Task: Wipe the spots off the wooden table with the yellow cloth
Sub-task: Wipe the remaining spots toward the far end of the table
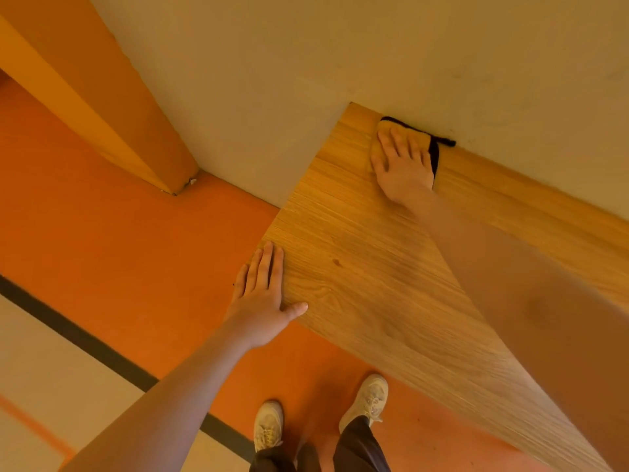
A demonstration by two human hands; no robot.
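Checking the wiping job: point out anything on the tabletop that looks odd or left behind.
One small dark spot remains on the wooden table, near the left hand at the table's edge. The right hand presses the yellow cloth far off, in the corner by the wall.

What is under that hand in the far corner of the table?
Under the right hand lies a yellow cloth with black edging, pressed flat on the wooden table. Any spots beneath are covered.

We see only bits of the yellow cloth (pixel 386 129), because the right hand (pixel 403 166) lies flat on top of it. The wooden table (pixel 374 267) runs off the right and bottom edges. Both arms and the legs get cut off there too.
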